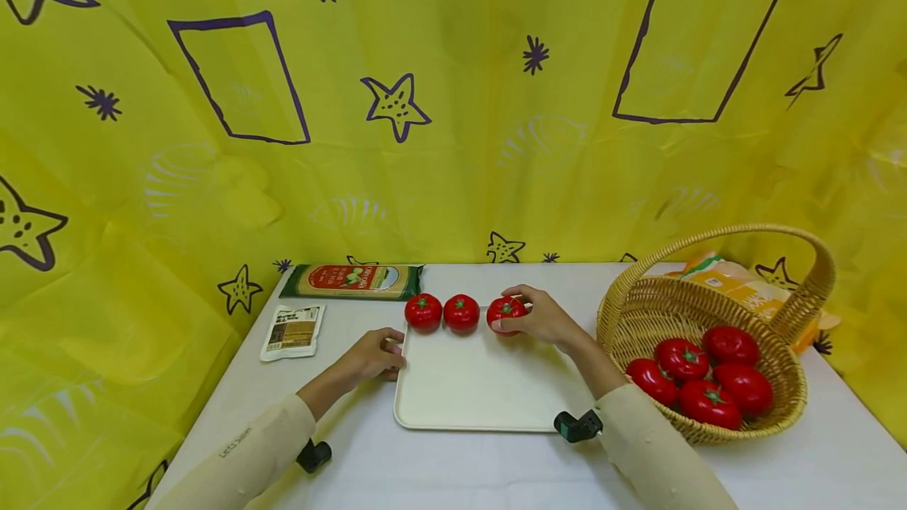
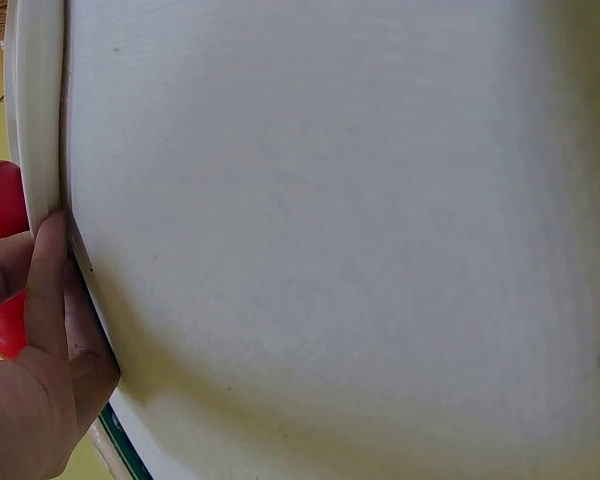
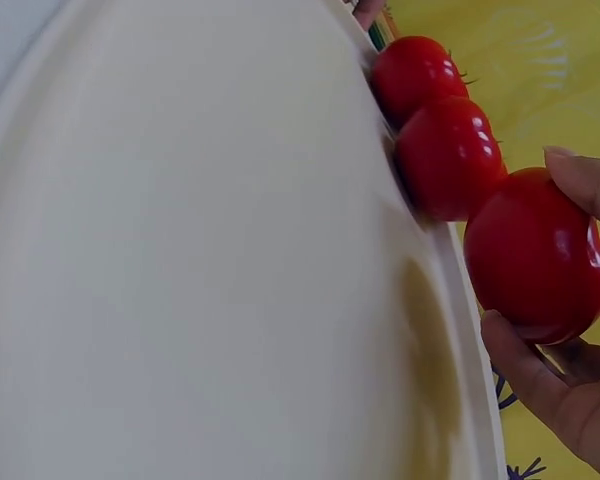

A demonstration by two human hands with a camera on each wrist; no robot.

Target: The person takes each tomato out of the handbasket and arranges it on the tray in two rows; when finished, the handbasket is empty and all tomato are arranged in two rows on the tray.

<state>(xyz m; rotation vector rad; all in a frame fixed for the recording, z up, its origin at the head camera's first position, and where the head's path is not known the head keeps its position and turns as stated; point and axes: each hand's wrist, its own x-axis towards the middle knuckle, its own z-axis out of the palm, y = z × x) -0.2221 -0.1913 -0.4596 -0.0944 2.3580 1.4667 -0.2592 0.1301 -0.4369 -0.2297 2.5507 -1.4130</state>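
Observation:
My right hand (image 1: pixel 542 316) grips a red tomato (image 1: pixel 506 313) over the far edge of a cream tray (image 1: pixel 489 384). Two more tomatoes stand side by side along that edge, one at the far left corner (image 1: pixel 423 313) and one next to it (image 1: pixel 461 314). In the right wrist view the held tomato (image 3: pixel 536 255) sits between thumb and fingers, with a shadow on the tray beside it. My left hand (image 1: pixel 375 354) is at the tray's left side; in the left wrist view its fingers (image 2: pixel 48 270) pinch the tray rim (image 2: pixel 40 120).
A wicker basket (image 1: pixel 786 372) with several tomatoes stands on the right, its handle arching high. Behind it lies an orange and white bag (image 1: pixel 730 278). At the back left are a green packet (image 1: pixel 354 282) and a small white pouch (image 1: pixel 293 332). A yellow curtain (image 1: pixel 453 179) hangs behind the table.

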